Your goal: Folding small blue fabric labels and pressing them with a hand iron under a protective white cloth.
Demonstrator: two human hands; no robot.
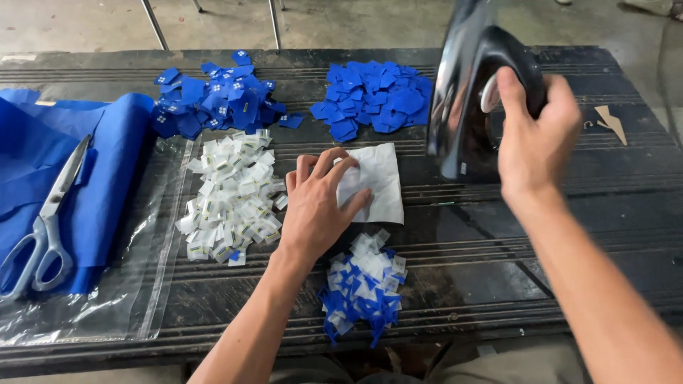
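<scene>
My left hand (pixel 318 203) lies flat, fingers spread, on a square of white cloth (pixel 377 183) in the middle of a dark ribbed table (pixel 498 235). My right hand (pixel 535 139) grips the handle of a black clothes iron (pixel 469 92), which is tilted and lifted just right of the white cloth. A small heap of mixed blue and white patches (pixel 361 286) lies near the front edge, below my left hand. A heap of white labels (pixel 233 195) lies to the left of that hand.
Two heaps of blue patches lie at the back, one left (pixel 213 96) and one middle (pixel 373 96). Folded blue fabric (pixel 107 149) with scissors (pixel 44 220) on it covers the left end. A clear plastic bag (pixel 142 284) lies beside it. A beige scrap (pixel 610 122) lies far right.
</scene>
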